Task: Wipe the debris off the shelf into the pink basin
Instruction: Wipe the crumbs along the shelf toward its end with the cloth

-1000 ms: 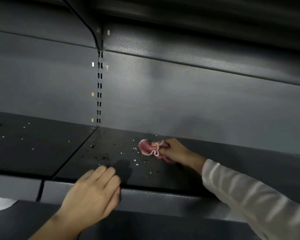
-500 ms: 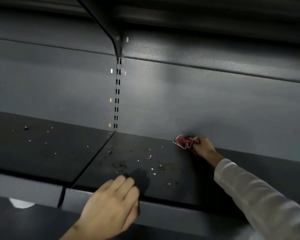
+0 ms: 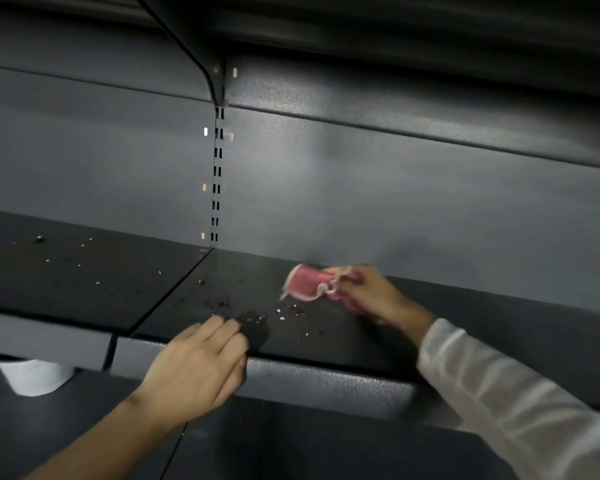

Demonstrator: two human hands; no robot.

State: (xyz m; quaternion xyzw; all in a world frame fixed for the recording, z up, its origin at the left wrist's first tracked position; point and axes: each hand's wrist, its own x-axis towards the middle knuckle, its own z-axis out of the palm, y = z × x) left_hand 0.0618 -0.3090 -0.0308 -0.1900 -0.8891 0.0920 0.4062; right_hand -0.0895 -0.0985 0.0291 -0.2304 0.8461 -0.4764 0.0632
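The dark grey metal shelf (image 3: 326, 344) carries scattered debris (image 3: 284, 315), pale crumbs and dark bits, mostly around its middle. My right hand (image 3: 371, 294) is shut on a crumpled pink cloth (image 3: 305, 282), pressed to the shelf close to the back wall, just right of and behind the crumbs. My left hand (image 3: 198, 368) lies over the shelf's front edge with fingers together on top and the thumb against the front lip, holding nothing. No pink basin is in view.
A second shelf panel (image 3: 66, 271) to the left also has crumbs. A slotted upright (image 3: 216, 188) and a bracket divide the back wall. Another shelf hangs overhead. A white object (image 3: 32, 375) shows below the shelf at the lower left.
My right hand has dragged the pink cloth from the back wall a little left and forward, toward the crumbs, and the cloth has spread out. My left hand stays on the front edge.
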